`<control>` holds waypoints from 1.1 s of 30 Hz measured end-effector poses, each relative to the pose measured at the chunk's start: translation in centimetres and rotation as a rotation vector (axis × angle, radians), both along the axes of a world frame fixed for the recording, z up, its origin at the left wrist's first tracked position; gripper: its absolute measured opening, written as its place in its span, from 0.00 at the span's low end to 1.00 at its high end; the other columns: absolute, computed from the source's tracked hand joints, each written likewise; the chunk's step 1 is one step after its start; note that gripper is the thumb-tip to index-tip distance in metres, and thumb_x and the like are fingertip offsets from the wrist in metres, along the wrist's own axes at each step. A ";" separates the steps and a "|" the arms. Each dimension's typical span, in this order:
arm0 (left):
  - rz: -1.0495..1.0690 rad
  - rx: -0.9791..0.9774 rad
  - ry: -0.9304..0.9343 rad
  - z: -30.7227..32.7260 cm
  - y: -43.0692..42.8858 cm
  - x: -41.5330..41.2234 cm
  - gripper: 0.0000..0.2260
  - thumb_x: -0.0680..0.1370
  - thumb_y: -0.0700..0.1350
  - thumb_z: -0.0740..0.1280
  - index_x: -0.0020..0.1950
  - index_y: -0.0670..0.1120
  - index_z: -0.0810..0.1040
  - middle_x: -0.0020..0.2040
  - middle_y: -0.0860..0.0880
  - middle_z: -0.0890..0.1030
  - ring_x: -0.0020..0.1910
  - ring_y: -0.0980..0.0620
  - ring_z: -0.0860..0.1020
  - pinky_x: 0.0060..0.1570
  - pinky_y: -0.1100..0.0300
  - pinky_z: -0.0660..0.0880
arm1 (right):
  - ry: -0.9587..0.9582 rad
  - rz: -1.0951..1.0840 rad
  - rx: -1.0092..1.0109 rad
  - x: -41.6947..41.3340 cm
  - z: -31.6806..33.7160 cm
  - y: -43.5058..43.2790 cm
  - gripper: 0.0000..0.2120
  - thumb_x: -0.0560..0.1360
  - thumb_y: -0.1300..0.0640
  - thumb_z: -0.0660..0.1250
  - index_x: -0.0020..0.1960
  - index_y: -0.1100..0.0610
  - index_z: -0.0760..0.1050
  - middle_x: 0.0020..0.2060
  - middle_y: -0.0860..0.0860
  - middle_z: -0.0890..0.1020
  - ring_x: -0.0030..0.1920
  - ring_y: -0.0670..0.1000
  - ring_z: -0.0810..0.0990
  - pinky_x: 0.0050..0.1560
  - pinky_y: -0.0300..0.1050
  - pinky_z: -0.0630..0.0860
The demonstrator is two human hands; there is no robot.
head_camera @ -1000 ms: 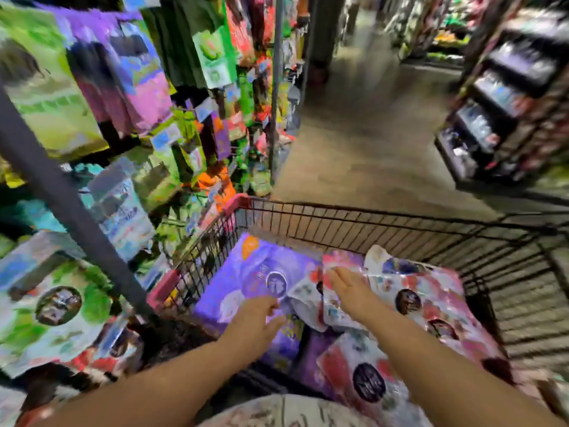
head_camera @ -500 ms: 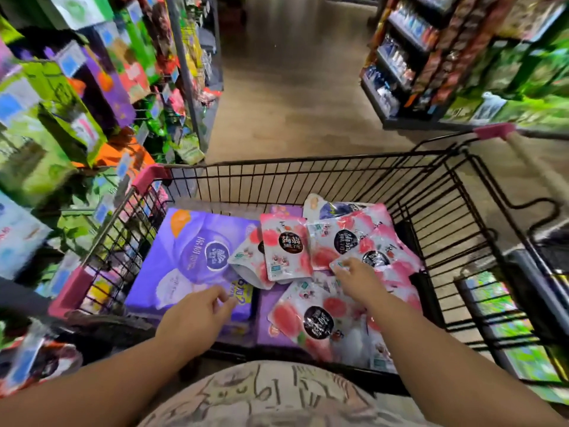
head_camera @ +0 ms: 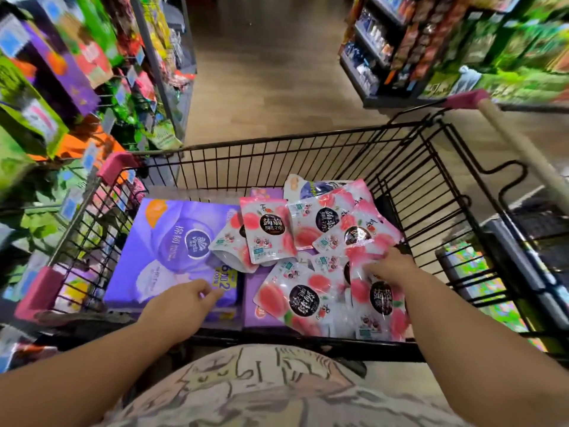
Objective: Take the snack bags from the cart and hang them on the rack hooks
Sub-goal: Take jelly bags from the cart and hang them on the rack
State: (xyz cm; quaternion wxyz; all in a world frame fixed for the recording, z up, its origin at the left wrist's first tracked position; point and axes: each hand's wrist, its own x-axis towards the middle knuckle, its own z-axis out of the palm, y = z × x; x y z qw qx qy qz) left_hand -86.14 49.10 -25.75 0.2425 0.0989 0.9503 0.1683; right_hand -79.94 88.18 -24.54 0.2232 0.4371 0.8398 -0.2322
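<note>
A wire cart [head_camera: 277, 167] stands straight ahead of both hands and encloses everything they reach for, while the rack [head_camera: 77, 87] of hanging packets rises beyond the left hand, outside the cart's left wall. A big purple pack [head_camera: 172, 241] lies flat in the cart under the left hand [head_camera: 181, 306], whose fingers are loosely curled and hold nothing. The pink snack bags [head_camera: 268, 231] lie heaped beside the pack, under and ahead of the right hand [head_camera: 391, 266]; its fingers lie on the heap, though a grip is too blurred to tell.
</note>
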 end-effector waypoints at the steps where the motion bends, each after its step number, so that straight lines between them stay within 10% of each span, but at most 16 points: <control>1: -0.001 0.006 -0.003 -0.1 0.0 0.0 0.16 0.77 0.66 0.56 0.39 0.57 0.72 0.39 0.55 0.76 0.48 0.49 0.77 0.47 0.55 0.69 | 0.002 -0.018 -0.010 0.0 -0.1 0.1 0.30 0.66 0.53 0.72 0.63 0.56 0.64 0.54 0.52 0.78 0.53 0.53 0.74 0.46 0.40 0.74; 5: 0.008 0.003 -0.012 -0.2 -0.1 -0.1 0.16 0.77 0.67 0.55 0.42 0.57 0.74 0.40 0.56 0.77 0.48 0.49 0.77 0.51 0.54 0.72 | 0.020 -0.043 0.020 -0.2 -1.2 0.4 0.47 0.63 0.50 0.77 0.74 0.57 0.56 0.61 0.58 0.75 0.57 0.59 0.76 0.56 0.51 0.77; 24: 0.023 0.007 0.023 0.0 -0.3 0.4 0.17 0.76 0.68 0.54 0.41 0.57 0.71 0.37 0.56 0.75 0.45 0.50 0.76 0.47 0.56 0.69 | -0.113 0.115 0.170 0.1 -2.1 -1.4 0.59 0.61 0.32 0.75 0.78 0.58 0.47 0.67 0.59 0.72 0.67 0.60 0.71 0.65 0.53 0.69; 33: 0.021 -0.002 0.012 0.4 -0.2 0.6 0.18 0.77 0.68 0.53 0.40 0.57 0.72 0.36 0.56 0.75 0.45 0.51 0.76 0.48 0.56 0.70 | 0.101 -0.104 0.008 -0.6 -0.8 -1.3 0.51 0.59 0.53 0.83 0.73 0.53 0.56 0.65 0.60 0.61 0.57 0.63 0.76 0.50 0.50 0.76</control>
